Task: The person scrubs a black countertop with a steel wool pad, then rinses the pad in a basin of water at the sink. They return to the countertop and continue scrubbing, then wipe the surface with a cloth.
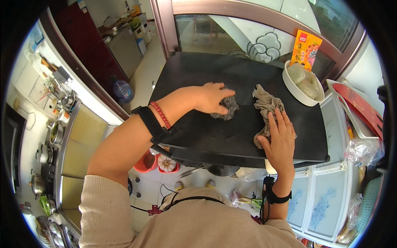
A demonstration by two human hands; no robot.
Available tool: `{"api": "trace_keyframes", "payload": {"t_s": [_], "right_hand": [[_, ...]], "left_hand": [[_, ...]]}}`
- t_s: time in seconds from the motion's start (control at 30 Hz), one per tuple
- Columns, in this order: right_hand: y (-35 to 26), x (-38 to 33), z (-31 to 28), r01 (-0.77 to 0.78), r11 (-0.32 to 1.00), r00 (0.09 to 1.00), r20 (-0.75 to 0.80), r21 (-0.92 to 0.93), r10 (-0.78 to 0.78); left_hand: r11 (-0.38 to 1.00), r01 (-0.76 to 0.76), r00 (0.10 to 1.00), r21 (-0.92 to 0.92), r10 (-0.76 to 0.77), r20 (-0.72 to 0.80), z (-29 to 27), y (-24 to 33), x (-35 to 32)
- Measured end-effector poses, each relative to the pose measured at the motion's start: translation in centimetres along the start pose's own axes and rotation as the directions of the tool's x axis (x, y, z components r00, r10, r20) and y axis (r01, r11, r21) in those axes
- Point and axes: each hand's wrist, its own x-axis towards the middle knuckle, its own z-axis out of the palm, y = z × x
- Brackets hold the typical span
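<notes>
My left hand (211, 98) rests on a speckled dark grey scouring pad (230, 108), its fingers and thumb around the pad's edges. The pad lies against a black tabletop (194, 132). To the right, a crumpled grey-brown cloth (266, 101) stretches over the same surface. My right hand (280, 138) lies on the near right side of the cloth, fingers extended and not wrapped round it. A red bead bracelet and a black strap circle my left forearm; another black strap sits on my right wrist.
On the table's far right corner stands a white bowl (304, 97) holding plastic-wrapped items, with an orange packet (306, 49) behind it. A glass-paned frame (248, 12) borders the far edge. Below the near edge are a pan (221, 169) and red containers (145, 162). Pale cabinets (326, 194) stand right.
</notes>
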Motion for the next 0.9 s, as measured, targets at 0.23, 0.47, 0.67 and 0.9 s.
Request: {"api": "trace_keyframes", "payload": {"t_s": [0.23, 0.47, 0.67, 0.9], "right_hand": [[0.5, -0.5, 0.3, 0.039, 0.998, 0.999, -0.012, -0.053, -0.04], [0.4, -0.5, 0.7, 0.05, 0.999, 0.997, -0.057, -0.016, -0.051], [0.6, -0.4, 0.4, 0.027, 0.999, 0.998, -0.059, 0.018, -0.026], [0.2, -0.2, 1.5, 0.01, 0.999, 0.994, -0.109, -0.051, -0.015]], "left_hand": [[0.977, -0.204, 0.979, -0.056, 0.202, -0.038, 2.9, 1.9, -9.2], [0.983, 0.177, 0.962, 0.042, -0.164, -0.219, 3.1, -1.7, -10.4], [0.989, -0.086, 0.978, 0.12, 0.107, -0.181, 4.9, 5.0, -7.3], [0.95, -0.312, 0.89, 0.017, 0.298, -0.345, 8.3, 8.0, -4.3]]}}
